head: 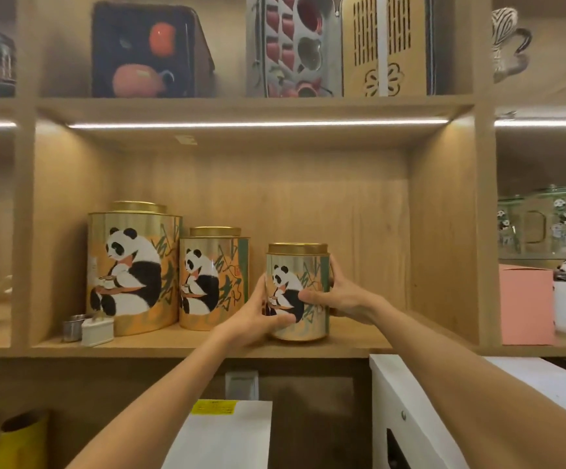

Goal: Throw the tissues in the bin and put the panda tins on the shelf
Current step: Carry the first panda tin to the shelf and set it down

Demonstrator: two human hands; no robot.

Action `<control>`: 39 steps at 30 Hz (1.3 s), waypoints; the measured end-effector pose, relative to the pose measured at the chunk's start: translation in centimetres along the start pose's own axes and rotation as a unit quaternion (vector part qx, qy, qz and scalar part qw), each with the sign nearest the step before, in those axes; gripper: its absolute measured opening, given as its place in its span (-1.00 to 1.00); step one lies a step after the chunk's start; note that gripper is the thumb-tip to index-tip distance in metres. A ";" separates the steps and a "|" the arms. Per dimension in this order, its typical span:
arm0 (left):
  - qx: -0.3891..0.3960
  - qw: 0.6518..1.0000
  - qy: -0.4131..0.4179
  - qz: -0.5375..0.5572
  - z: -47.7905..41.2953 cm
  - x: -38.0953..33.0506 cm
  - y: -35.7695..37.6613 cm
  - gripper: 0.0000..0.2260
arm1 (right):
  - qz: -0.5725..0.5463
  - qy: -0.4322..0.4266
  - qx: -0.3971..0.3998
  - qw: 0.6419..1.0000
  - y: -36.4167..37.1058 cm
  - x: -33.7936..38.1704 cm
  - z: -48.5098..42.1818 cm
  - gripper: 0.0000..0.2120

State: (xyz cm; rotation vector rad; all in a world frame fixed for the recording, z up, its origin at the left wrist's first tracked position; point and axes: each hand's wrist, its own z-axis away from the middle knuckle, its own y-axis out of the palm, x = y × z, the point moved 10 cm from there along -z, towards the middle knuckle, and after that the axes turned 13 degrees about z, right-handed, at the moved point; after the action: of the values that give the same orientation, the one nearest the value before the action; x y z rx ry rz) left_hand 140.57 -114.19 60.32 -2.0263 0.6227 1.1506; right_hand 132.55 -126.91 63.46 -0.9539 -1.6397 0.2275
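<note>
Three panda tins (214, 279) stand in a row on the shelf (207, 346).

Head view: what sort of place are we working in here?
Probably a tea shop or showroom: lit wooden display shelving holds graded panda tins, boxed tea sets above, and panda glassware to the right.

The brushed characters on the panda tins (214, 277) are too stylised to read.

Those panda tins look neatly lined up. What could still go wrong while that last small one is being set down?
The small tin stands close to the shelf's front edge, so a careless release could tip it off. The left hand sits beside the medium tin and might nudge it when pulling back. The right hand has clear space.
</note>
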 end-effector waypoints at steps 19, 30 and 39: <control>-0.107 0.994 0.009 -0.011 -6.9 5.2 -1.9 -0.36 | -0.059 0.046 -0.087 0.993 2.3 -7.9 -7.3 0.14; -0.201 0.976 0.009 -0.083 -5.7 5.5 -3.2 -0.51 | -0.046 0.040 -0.069 0.996 2.6 -8.2 -7.1 -0.07; -0.261 0.952 0.019 -0.160 -4.3 4.5 -3.4 -0.61 | -0.043 0.032 -0.079 0.995 2.6 -8.2 -7.1 -0.11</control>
State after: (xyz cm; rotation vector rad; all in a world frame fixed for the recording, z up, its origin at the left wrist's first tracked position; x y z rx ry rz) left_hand 147.40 -115.62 59.10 -2.4781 -0.0150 1.1591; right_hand 140.00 -133.19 58.18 -0.9969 -1.6531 0.0077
